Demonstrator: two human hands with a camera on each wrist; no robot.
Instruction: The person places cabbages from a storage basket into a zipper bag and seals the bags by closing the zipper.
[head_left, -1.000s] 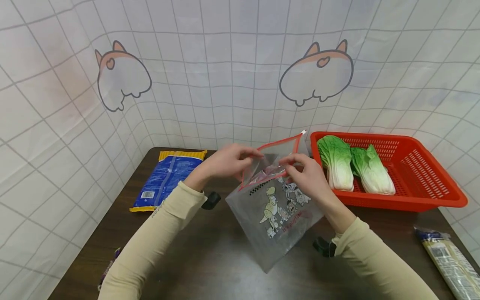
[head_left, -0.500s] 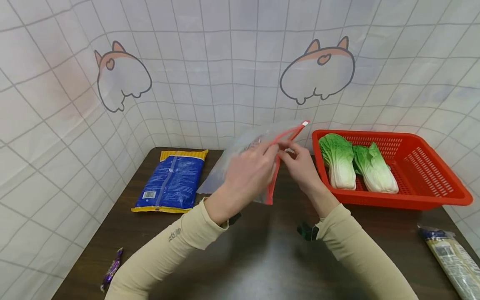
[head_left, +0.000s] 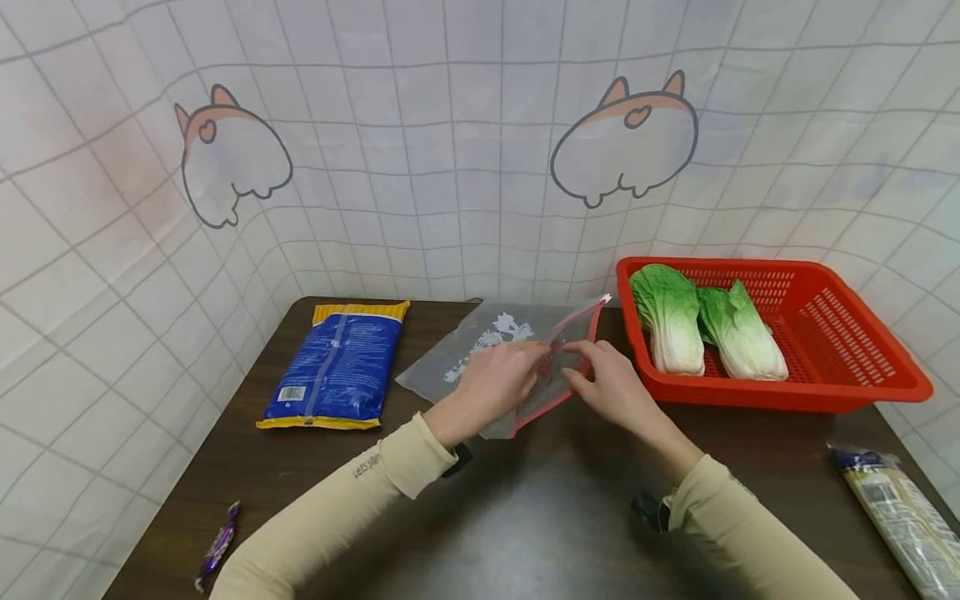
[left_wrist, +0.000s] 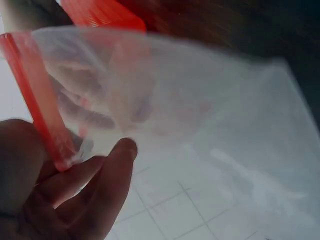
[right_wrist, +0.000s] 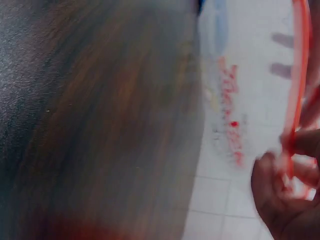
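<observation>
A see-through zip bag (head_left: 435,371) with a red zip edge and white figures printed on it lies tilted between my hands, over the middle of the table. My left hand (head_left: 501,377) pinches the bag near its red edge; in the left wrist view the fingertips (left_wrist: 127,147) press against the clear film. My right hand (head_left: 611,385) is at the bag's mouth, thumb and fingers around the red strip in the right wrist view. Between the two hands the mouth gapes a little. A white zip slider (head_left: 606,298) sits at the upper right corner.
A red basket (head_left: 795,398) with two Chinese cabbages (head_left: 678,333) stands at the back right. On the left lies a blue and yellow packet (head_left: 337,367). A purple wrapped sweet (head_left: 217,546) is at the front left, and a clear pack (head_left: 900,517) at the right edge of the dark table (head_left: 517,533).
The bag has swung from hanging toward me to pointing left, its mouth now facing right. Over the last half second it has lowered, and my right hand has shifted slightly away from my left.
</observation>
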